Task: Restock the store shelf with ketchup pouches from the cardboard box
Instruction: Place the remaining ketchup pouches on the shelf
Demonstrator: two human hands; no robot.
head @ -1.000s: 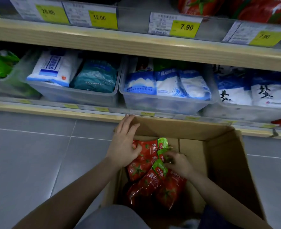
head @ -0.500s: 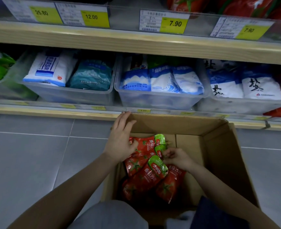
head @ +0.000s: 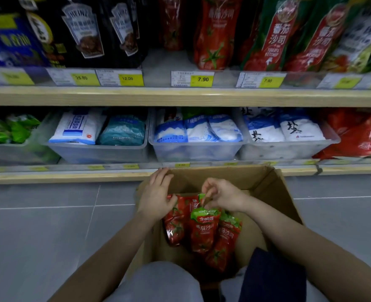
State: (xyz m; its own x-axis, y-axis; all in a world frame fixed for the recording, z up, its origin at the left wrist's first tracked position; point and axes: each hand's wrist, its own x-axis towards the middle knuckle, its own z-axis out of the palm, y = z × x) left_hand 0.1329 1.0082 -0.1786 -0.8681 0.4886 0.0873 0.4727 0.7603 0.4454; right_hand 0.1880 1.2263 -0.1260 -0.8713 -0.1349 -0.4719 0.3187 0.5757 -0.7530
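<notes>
An open cardboard box stands on the floor against the shelf. My right hand pinches the green tops of a bunch of red ketchup pouches and holds them up inside the box. My left hand rests with straight fingers on the box's left wall, its thumb touching the leftmost pouch. Up on the shelf, tall red ketchup pouches stand behind the 7.90 price tag.
Dark sauce pouches fill the upper shelf's left part. Below, clear bins hold white and blue salt bags, and red packets lie at the right. Grey floor tiles lie on both sides of the box.
My right hand has lifted the bunch of pouches higher within the box. The camera has tilted up, so the upper shelf with its ketchup pouches now shows.
</notes>
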